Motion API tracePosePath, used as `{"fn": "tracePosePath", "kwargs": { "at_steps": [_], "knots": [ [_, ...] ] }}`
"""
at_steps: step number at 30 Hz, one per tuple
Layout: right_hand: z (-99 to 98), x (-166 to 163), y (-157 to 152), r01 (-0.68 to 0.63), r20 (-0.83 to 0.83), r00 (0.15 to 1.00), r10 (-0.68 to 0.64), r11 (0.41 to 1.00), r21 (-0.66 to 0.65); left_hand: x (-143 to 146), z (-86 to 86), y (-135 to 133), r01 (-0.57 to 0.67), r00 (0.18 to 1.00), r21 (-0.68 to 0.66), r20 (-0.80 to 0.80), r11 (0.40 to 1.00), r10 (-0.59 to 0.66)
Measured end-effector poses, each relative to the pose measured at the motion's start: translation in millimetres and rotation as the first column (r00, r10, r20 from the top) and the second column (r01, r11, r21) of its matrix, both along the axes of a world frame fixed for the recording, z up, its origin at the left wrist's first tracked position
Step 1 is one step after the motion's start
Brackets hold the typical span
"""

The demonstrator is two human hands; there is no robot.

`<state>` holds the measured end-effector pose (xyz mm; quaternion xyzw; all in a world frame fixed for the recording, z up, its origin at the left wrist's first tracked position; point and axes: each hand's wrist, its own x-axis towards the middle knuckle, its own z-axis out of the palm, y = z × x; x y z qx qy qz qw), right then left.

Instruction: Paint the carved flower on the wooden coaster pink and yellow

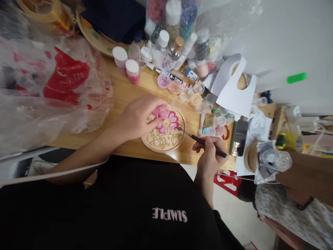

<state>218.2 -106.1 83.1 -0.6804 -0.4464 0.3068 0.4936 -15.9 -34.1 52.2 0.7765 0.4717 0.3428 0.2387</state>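
Note:
My left hand (140,118) is closed around a small clear plastic cup (163,111) with pink in it, held over the upper left of a round wooden plaque (166,147). Raised gold outlines cover the plaque, and a flower (169,122) on it is filled with pink and magenta. Between the thumb and fingers of my right hand (209,149) is a dark-handled palette knife (199,140). Its small metal blade points left, at the flower's right edge; whether it touches the surface I cannot tell.
Several small plastic cups (179,103) and a B-7000 glue tube (177,79) lie beyond the plaque. White-capped jars (133,71) and bottles stand behind. A crinkled plastic bag (65,80) fills the left; a phone (239,138) lies right. Another person (293,211) sits at lower right.

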Motion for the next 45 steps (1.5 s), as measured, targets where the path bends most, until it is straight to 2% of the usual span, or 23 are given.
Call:
{"fn": "tracePosePath", "kwargs": {
  "at_steps": [5, 13, 26, 33, 41, 45],
  "knots": [
    [-1.1, 0.6, 1.3, 0.023, -0.018, 1.000, -0.023, 0.999, 0.041, -0.1, 0.9, -0.1, 0.000, 1.000, -0.012, -0.009, 1.000, 0.000],
    [1.9, 0.7, -1.8, -0.030, 0.020, 0.999, 0.030, 1.000, 0.006, 0.7, 1.5, -0.3, -0.012, 1.000, -0.029, -0.019, 1.000, 0.012],
    [2.0, 1.0, -2.9, -0.024, 0.013, 1.000, 0.024, 1.000, -0.001, 0.7, 1.8, 0.0, -0.009, 1.000, -0.034, -0.024, 0.999, 0.008],
    [1.7, -0.8, -1.5, -0.031, 0.015, 0.999, 0.031, 0.999, 0.014, 0.7, 1.9, -0.4, 0.012, 1.000, 0.009, 0.002, 1.000, -0.012],
    [1.8, -0.6, -2.3, -0.042, -0.010, 0.999, 0.042, 0.999, 0.025, 0.7, 3.8, -0.9, 0.012, 1.000, -0.032, -0.015, 0.999, -0.012],
    [2.5, -0.5, -3.0, -0.042, -0.013, 0.999, 0.042, 0.999, 0.027, 1.0, 0.7, -1.2, 0.023, 1.000, 0.000, 0.007, 1.000, -0.023]
  ]
}}
